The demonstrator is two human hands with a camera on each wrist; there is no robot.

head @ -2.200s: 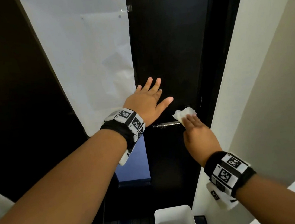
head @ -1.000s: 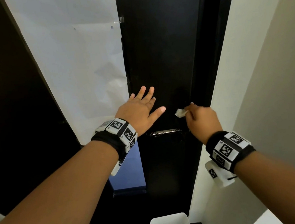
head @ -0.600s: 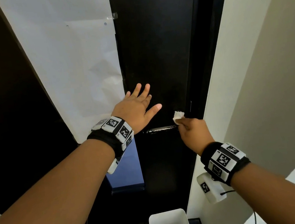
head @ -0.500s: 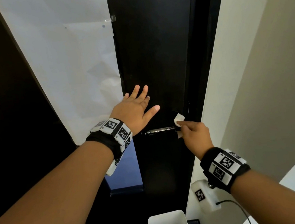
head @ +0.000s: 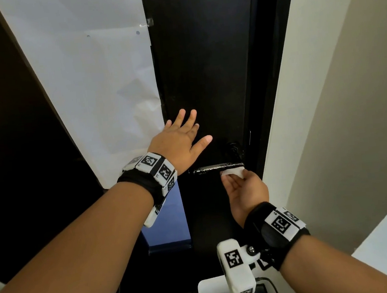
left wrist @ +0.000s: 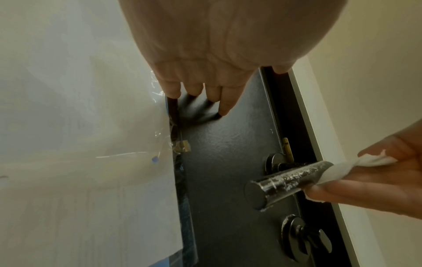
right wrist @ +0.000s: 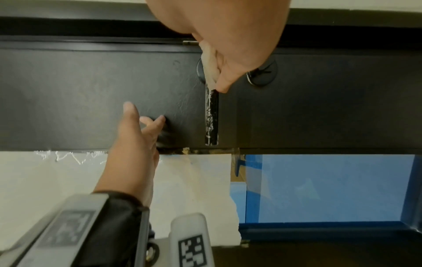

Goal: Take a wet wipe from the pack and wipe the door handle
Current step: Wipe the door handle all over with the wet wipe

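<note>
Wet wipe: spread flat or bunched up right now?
Bunched: the wet wipe is wadded in the right hand, pressed around the door handle.

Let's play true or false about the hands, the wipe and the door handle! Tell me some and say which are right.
1. The right hand holds the wet wipe against the door handle. True.
2. The left hand is gripping the handle. False: it rests flat on the black door, fingers straight.
3. The wipe is at the handle's free tip. False: it is at the end near the door's edge.
4. White paper covers the panel left of the door. True.
</note>
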